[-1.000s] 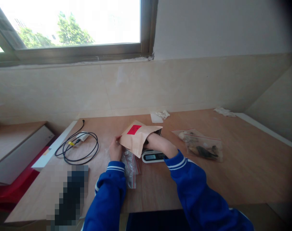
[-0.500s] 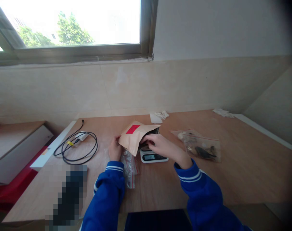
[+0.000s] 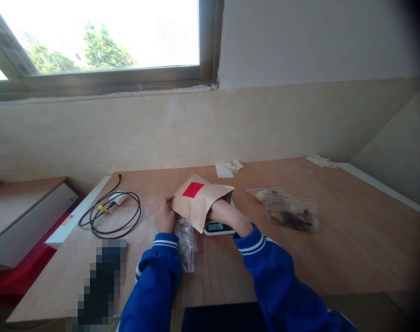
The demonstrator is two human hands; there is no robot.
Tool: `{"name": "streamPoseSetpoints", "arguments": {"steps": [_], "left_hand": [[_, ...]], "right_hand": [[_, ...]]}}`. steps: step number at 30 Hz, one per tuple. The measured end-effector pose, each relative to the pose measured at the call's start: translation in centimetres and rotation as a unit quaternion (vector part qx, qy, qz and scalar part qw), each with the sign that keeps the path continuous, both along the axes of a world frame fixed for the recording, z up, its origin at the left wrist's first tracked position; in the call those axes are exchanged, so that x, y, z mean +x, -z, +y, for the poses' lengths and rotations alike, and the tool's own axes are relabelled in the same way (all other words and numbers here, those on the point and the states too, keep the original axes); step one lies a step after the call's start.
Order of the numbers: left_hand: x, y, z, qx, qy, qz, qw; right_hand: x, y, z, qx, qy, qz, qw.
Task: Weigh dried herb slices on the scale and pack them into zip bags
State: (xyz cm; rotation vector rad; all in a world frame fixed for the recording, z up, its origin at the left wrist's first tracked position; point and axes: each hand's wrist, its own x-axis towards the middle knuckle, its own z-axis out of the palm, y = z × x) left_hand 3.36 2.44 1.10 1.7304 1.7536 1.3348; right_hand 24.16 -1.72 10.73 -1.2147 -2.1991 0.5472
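A brown kraft paper bag (image 3: 191, 205) with a red label is tilted over the table, its mouth facing right. My left hand (image 3: 166, 215) grips its left end, fingers closed on the paper. Through the mouth reaches my right hand (image 3: 227, 215); only its back and wrist show, and the fingers are hidden inside. Under the bag stands a small white digital scale (image 3: 219, 228), mostly covered, with its display showing. Clear zip bags (image 3: 186, 251) with red seal lines lie beside the scale, by my left wrist.
On the right lie zip bags (image 3: 293, 216) with dark and pale dried pieces inside. A coiled black cable (image 3: 109, 233) and a white adapter (image 3: 117, 198) are at the left, above a pixelated dark object (image 3: 104, 281). Crumpled tissue (image 3: 233, 166) sits near the wall.
My right hand has gone from the bag's mouth deep into the bag, moving left. The bag's open end has tipped slightly downward. My left hand keeps its grip.
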Motion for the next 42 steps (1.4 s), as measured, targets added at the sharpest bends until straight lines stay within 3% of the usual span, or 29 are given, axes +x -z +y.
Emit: {"name": "streamPoseSetpoints", "arguments": {"steps": [8,18,21,24,28,31,37,42], "left_hand": [[0.2,-0.4,-0.3,-0.031,-0.017,0.011,0.999],[0.0,0.1,0.0,-0.012,-0.016,0.032,0.999],[-0.1,0.1,0.0,-0.014,-0.011,0.035,0.999],[-0.1,0.0,-0.1,-0.019,-0.011,0.04,0.999],[0.0,-0.2,-0.2,-0.007,-0.009,0.042,0.999],[0.0,-0.3,-0.2,-0.006,-0.011,0.034,0.999],[-0.1,-0.3,-0.2,-0.016,-0.008,0.024,1.0],[-0.2,-0.1,-0.2,-0.012,-0.003,0.027,1.0]], "right_hand": [[1.2,-1.2,-1.6,-0.028,0.024,0.029,0.999],[4.0,-3.5,-5.2,-0.017,0.082,0.077,0.994],[5.4,-1.8,-6.0,-0.027,0.113,0.165,0.979],[6.8,1.7,-5.5,-0.038,0.164,0.235,0.957],[7.9,6.0,-3.7,-0.026,0.211,0.163,0.963],[7.8,7.1,-2.6,0.002,0.196,0.073,0.978],[6.6,6.0,-1.9,0.051,0.225,-0.011,0.973],[5.8,2.1,-3.3,0.119,0.242,0.078,0.96]]}}
